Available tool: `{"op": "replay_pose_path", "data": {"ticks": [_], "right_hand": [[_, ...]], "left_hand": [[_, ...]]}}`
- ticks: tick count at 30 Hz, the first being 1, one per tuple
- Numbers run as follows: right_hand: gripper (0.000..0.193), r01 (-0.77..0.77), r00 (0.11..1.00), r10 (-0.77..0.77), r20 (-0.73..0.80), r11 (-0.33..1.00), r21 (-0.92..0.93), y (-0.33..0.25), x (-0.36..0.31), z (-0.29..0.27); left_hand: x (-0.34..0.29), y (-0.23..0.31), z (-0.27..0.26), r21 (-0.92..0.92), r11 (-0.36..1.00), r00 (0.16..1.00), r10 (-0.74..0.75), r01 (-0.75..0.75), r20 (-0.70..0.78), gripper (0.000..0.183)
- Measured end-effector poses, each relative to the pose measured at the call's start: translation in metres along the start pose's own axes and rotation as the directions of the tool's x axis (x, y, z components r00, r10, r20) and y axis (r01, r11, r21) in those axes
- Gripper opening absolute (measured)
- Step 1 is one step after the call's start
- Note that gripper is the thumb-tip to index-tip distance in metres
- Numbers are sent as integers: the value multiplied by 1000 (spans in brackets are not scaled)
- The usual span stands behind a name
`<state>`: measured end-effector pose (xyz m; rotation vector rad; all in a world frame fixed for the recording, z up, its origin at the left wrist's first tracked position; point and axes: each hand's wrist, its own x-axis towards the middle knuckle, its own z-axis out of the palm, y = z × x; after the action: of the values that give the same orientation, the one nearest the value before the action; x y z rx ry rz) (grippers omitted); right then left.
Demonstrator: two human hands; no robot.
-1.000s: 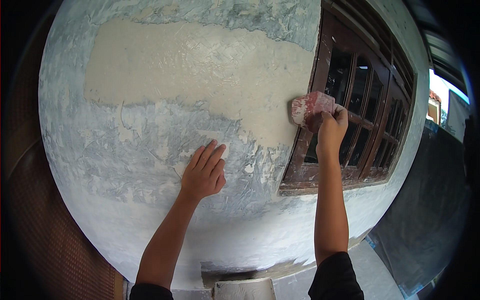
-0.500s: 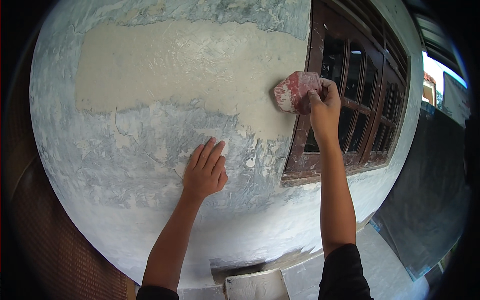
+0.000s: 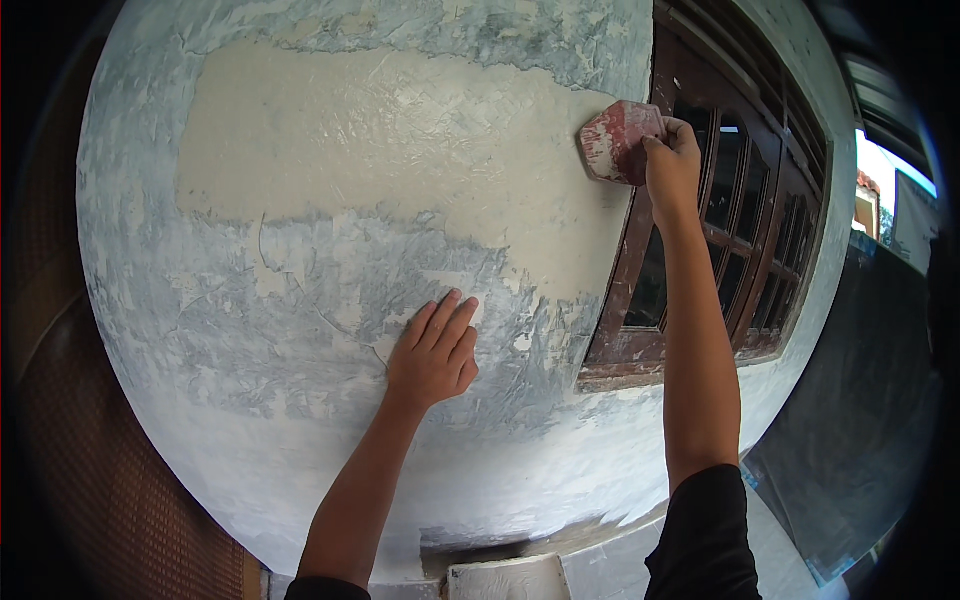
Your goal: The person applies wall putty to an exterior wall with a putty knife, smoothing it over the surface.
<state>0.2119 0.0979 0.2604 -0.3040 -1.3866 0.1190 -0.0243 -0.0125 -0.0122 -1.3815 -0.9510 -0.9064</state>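
Observation:
My right hand [image 3: 674, 165] pinches a red putty scraper [image 3: 625, 142] smeared with pale filler. Its blade lies at the right end of a wet cream patch of filler [image 3: 400, 140], beside the window frame. Lower down and to the left, my left hand [image 3: 436, 348] rests flat on the grey, rough part of the wall [image 3: 340, 290], fingers stretched out and nothing held. Below the patch the wall shows streaky grey and white plaster with a ragged filler edge.
A dark brown wooden window [image 3: 730, 200] with glass panes takes up the right side of the wall. At the bottom sits a pale, filler-coated tray or board [image 3: 508, 578]. Woven brown matting [image 3: 140, 450] hangs at left; a dark sheet [image 3: 850, 400] stands at far right.
My right hand and the scraper have moved up along the window frame's edge. My left hand stays flat at the same spot on the wall. The whole view has shifted slightly.

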Motion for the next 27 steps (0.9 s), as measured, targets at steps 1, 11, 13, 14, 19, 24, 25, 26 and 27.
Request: {"op": "replay_pose_path", "data": {"ticks": [1, 11, 13, 14, 19, 24, 25, 26, 27], "right_hand": [[30, 6, 1000, -7, 4, 999, 51, 1, -1, 0], [32, -66, 993, 56, -105, 994, -89, -15, -16, 8], [32, -48, 993, 28, -116, 983, -176, -18, -16, 9], [32, -74, 989, 62, -137, 994, -81, -17, -15, 6], [31, -141, 987, 129, -95, 981, -135, -14, -14, 11], [29, -149, 980, 154, -126, 988, 51, -14, -14, 9], [29, -148, 983, 146, -111, 989, -7, -17, -16, 13], [28, -143, 986, 137, -97, 988, -64, -21, -16, 16], [28, -142, 986, 135, -96, 988, -64, -20, -15, 14]], "left_hand": [[0, 0, 0, -4, 1000, 1000, -1, 1, 4, 17], [0, -2, 0, -32, 999, 1000, 18, -18, -15, 18], [-2, -2, 0, -29, 999, 1000, 17, -17, -20, 17], [-2, -1, 1, -33, 999, 1000, 19, -20, -24, 17], [-2, 0, -1, -38, 999, 1000, 18, -19, -16, 17], [-2, -1, -1, -38, 999, 999, 19, -21, -39, 17], [-2, -2, -2, -36, 999, 999, 15, -16, -28, 18], [-1, -4, -2, -33, 999, 1000, 12, -12, -20, 18], [-1, -3, -2, -32, 999, 1000, 11, -12, -21, 18]]}}
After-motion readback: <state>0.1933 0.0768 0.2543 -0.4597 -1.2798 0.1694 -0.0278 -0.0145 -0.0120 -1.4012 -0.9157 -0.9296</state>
